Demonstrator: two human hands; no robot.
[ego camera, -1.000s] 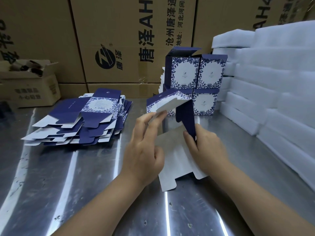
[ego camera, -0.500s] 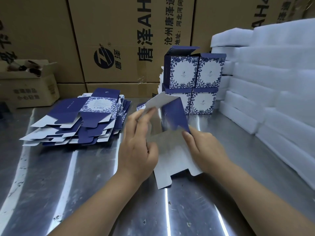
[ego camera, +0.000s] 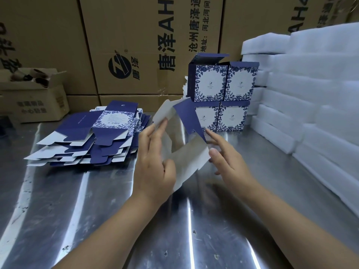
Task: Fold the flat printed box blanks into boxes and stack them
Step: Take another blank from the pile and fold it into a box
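Box blank (ego camera: 188, 160) pinched in left hand (ego camera: 153, 167), right hand (ego camera: 230, 164) flat against it, four folded boxes (ego camera: 223, 84) stacked

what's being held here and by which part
The left hand pinches the half-folded box blank by its white left panel, thumb on the inside. The right hand only touches its right edge with straight fingers.

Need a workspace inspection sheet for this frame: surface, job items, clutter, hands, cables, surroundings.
Surface: metal table, shiny, with glare streaks.
Job's things: half-folded blank held above the table; pile of flat blanks to its left; folded boxes stacked two by two behind.
Clutter: small open carton far left; white foam slabs stacked at right.
Grippers: left hand grips the blank; right hand, fingers straight, touches its blue flap.
Cables: nothing seen.
Surroundings: large printed cartons along the back.
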